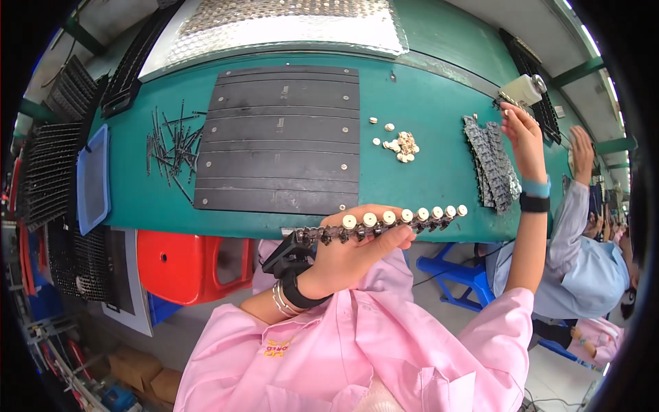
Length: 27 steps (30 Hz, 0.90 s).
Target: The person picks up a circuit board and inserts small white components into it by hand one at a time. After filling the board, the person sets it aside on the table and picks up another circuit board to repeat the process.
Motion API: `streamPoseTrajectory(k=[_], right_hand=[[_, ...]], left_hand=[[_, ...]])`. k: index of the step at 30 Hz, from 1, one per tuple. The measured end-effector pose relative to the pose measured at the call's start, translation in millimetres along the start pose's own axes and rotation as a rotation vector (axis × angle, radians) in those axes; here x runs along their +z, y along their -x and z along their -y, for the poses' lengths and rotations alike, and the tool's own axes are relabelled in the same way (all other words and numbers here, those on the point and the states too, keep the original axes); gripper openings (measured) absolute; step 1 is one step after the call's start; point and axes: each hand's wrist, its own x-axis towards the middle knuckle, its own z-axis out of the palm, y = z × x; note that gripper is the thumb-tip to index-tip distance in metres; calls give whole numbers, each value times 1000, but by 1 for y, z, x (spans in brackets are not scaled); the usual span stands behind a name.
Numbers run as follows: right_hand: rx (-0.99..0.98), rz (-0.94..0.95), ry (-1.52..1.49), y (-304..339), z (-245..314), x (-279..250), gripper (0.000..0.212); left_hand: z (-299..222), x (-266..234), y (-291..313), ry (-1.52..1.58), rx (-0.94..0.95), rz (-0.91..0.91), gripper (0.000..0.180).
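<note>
My left hand (364, 250) is closed around a dark narrow strip (317, 234), held out above the table's near edge. Along the strip stands a row of several round cream-coloured discs (389, 218). My right hand (523, 134) is raised at the far right, its fingers drawn together beside a white cylindrical container (523, 90). Something small and pale shows at its fingertips, too small to name. Below that hand lies a stack of dark grey linked strips (489, 161). Loose cream discs (405, 147) form a small pile at mid-table.
A black ribbed plate (278, 137) covers the middle of the green table (425, 82). Left of it lie thin black rods (171, 147) and a blue tray (94, 180). A red stool (180, 268) stands below. A co-worker's hand (582, 154) reaches in at right.
</note>
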Motion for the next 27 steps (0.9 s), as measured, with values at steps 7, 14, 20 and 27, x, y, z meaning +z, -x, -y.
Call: streamPoseTrajectory(k=[7,14,20,27], right_hand=[[105,432,-489,84,66,81,23],[109,564,-465,109,80,95,19],[192,581,-577,117,80,105,15],[206,592,-644,114,73,106,15]], left_hand=[[4,4,6,66,-56,46,17],[2,11,9,64,-69,32,17],[0,7,10,-14,-103,94,16],[1,7,10,7,-118,102,15]])
